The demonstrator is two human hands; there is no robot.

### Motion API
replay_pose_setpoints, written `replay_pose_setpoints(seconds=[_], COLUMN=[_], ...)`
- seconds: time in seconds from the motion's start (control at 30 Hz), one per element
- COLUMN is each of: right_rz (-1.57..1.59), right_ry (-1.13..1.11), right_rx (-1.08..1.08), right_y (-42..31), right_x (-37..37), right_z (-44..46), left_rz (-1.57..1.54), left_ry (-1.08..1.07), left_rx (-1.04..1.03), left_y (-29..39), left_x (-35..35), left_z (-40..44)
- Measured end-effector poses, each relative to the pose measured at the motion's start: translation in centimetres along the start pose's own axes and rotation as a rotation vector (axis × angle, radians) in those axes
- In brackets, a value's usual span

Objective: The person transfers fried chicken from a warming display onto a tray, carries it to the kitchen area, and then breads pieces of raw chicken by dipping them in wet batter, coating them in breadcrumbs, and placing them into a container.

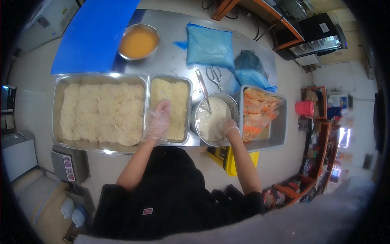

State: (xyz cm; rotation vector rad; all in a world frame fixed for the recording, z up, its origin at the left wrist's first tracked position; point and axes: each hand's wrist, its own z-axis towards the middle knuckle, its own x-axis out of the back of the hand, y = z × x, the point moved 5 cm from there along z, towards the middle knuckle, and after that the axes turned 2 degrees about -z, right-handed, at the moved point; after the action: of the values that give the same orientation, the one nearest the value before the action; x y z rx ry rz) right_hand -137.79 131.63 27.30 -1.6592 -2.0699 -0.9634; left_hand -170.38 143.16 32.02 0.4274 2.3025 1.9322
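Note:
My left hand [158, 122], in a clear plastic glove, is over the near left part of a metal tray [190, 110] of pale breadcrumbs [170, 93]. Its fingers are stretched out and I see nothing in them. My right hand [230, 127], gloved too, reaches over the near right rim of a round metal bowl [201, 136] of whitish batter [213, 112]. Its fingertips are low at the batter, and I cannot make out whether they hold anything. A metal-handled utensil [202, 85] leans in the bowl. To the left, a large tray [57, 110] holds rows of crumb-coated pieces [101, 110].
A grey bin [280, 134] right of the bowl holds orange-and-white food pieces [258, 110]. Behind are scissors [214, 76], a blue plastic bag [210, 45], a bowl of orange liquid [139, 41] and a blue board [91, 36]. A yellow container [233, 160] stands below the table edge.

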Motion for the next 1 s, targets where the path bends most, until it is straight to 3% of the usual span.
replay_pose_setpoints(seconds=[0.1, 0.2, 0.3, 0.4, 0.5, 0.6, 0.8, 1.0], right_rz=[-0.025, 0.246, 0.462, 0.557, 0.579, 0.556, 0.707, 0.390], right_ry=[-0.009, 0.091, 0.214, 0.496, 0.528, 0.388, 0.458, 0.301], right_rx=[0.034, -0.132, -0.138, -0.147, -0.172, -0.216, -0.191, -0.142], right_y=[-0.8, 0.9, 2.7, 3.8, 4.5, 4.6, 3.3, 1.5], right_x=[2.5, 2.0, 1.3, 3.5, 7.0, 7.9, 3.7, 3.6], right_z=[-2.3, -2.6, -3.4, -5.7, -7.5, -7.6, -3.4, -1.2], left_rz=[0.475, 1.012, 1.219, 1.199, 1.209, 1.177, 1.171, 1.164], left_ry=[-0.352, -0.359, -0.348, -0.174, -0.283, -0.351, -0.376, -0.313], left_rx=[-0.282, -0.461, -0.298, -0.156, -0.072, -0.061, -0.075, -0.110], left_y=[1.1, -2.1, -4.8, -5.1, -4.3, -5.0, -5.9, -6.6], left_x=[-3.8, -8.1, -7.5, -5.0, -5.2, -5.2, -4.1, -4.0], left_z=[-1.6, -2.3, 0.7, 2.8, 1.5, -1.2, -4.5, -4.8])
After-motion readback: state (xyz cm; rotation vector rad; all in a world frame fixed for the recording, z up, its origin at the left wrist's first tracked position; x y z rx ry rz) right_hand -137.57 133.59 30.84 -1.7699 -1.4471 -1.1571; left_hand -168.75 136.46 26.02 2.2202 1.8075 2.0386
